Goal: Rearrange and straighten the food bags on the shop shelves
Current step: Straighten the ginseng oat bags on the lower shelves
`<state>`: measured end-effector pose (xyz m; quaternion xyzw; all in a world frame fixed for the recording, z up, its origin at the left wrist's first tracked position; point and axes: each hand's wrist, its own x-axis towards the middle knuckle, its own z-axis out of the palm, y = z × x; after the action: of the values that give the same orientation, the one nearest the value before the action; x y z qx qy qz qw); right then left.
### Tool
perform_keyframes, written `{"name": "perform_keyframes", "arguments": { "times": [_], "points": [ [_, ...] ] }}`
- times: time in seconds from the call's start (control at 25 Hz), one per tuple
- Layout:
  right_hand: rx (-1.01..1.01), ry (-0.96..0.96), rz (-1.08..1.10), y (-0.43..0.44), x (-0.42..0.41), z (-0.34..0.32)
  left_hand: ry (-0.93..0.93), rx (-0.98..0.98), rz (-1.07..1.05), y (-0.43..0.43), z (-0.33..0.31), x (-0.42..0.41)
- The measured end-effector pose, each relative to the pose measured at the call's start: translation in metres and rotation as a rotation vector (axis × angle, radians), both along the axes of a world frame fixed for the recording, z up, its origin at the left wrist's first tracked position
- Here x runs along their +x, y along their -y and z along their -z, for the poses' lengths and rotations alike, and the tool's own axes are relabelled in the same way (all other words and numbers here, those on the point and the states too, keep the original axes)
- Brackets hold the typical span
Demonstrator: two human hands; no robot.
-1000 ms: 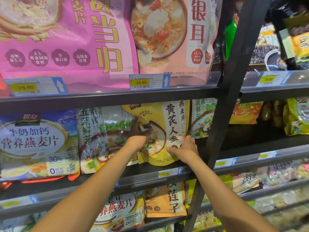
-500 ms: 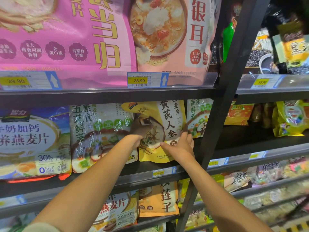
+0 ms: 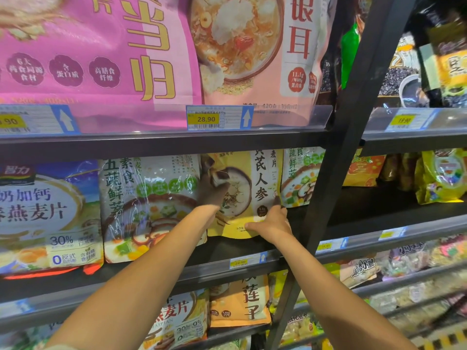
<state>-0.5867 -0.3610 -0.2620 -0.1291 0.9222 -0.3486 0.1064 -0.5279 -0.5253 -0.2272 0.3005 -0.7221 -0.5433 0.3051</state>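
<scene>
The shop shelves are of dark metal, flat boards one above another, and a black slanted post (image 3: 353,122) stands between two bays. Along each front edge runs a clear plastic strip (image 3: 290,117), glossy, with paper price tags behind it; one tag (image 3: 217,118) reads 28.90.

On the middle shelf (image 3: 227,247) the yellow bag (image 3: 260,173) stands upright and set back from the edge, between two pale green vegetable bags. It is a flat pouch of smooth film with a printed bowl. The nearer green bag (image 3: 151,205), at its left, is shiny and wrinkled, with white glare lines. Further left is a blue bag (image 3: 45,210).

The right hand (image 3: 274,223) grips the yellow bag at its lower right corner, thumb across the front. The left hand (image 3: 211,190) is on the bag's upper left part, in shadow; I cannot tell if its fingers curl round the edge.

Above stand a big pink bag (image 3: 88,46) and a pale pink bag (image 3: 252,46). Below is an orange bag (image 3: 237,306).
</scene>
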Motion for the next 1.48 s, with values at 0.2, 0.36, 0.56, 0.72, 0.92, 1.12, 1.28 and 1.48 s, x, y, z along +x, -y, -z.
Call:
{"name": "perform_keyframes", "arguments": {
  "times": [0.2, 0.36, 0.56, 0.72, 0.92, 1.12, 1.28, 1.48],
  "points": [
    [-0.069, -0.044, 0.051, 0.015, 0.004, 0.010, -0.135, -0.055, 0.011, -0.005, 0.001, 0.011],
    [-0.034, -0.073, 0.058, 0.022, 0.004, 0.018, 0.378, -0.084, 0.135, -0.014, 0.011, 0.023],
    [-0.029, -0.056, 0.082, 0.030, -0.006, 0.029, 0.561, -0.160, 0.059, -0.033, 0.024, 0.020],
    [-0.032, -0.007, 0.102, 0.036, -0.013, 0.030, 0.314, -0.248, -0.005, -0.028, 0.029, 0.016],
    [-0.112, 0.048, 0.097, 0.039, -0.021, 0.034, 0.329, -0.179, 0.001, -0.027, 0.030, 0.009],
    [-0.129, 0.007, 0.065, 0.035, -0.017, 0.031, 0.436, -0.037, -0.032, -0.053, 0.027, 0.010],
    [-0.072, 0.039, 0.043, 0.036, -0.022, 0.032, 0.380, -0.048, -0.009, -0.062, 0.028, 0.022],
    [-0.005, 0.032, -0.012, 0.028, -0.010, 0.016, 0.382, -0.115, 0.056, -0.054, 0.018, 0.042]
  ]
}}
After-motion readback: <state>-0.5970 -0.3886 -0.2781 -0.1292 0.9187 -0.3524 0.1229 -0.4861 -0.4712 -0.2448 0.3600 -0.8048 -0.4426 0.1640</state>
